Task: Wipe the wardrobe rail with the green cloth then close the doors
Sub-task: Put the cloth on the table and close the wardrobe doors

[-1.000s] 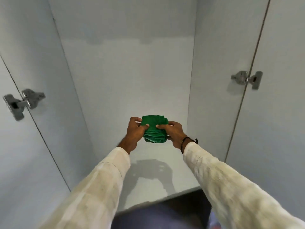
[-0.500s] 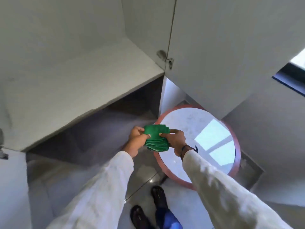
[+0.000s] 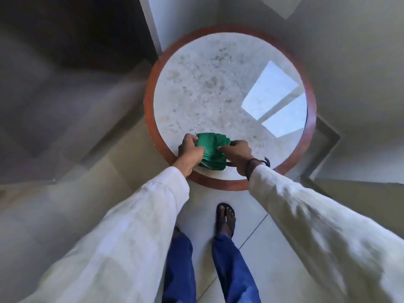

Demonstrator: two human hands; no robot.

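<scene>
The folded green cloth [image 3: 213, 150] is held between both my hands over the near edge of a round table. My left hand [image 3: 189, 150] grips its left side and my right hand [image 3: 237, 153] pinches its right side. Whether the cloth touches the tabletop is unclear. The wardrobe rail and the doors are out of view; only a pale panel edge [image 3: 150, 20] shows at the top.
The round table [image 3: 229, 92] has a speckled stone top and a reddish-brown wooden rim [image 3: 150, 127]. It stands by a wall corner on the right. My feet in dark sandals [image 3: 225, 218] stand on pale floor tiles just before it.
My view has swung down and to the right, from the wardrobe interior to the round table. Both hands have kept hold of the cloth and carried it over the table's near edge.
</scene>
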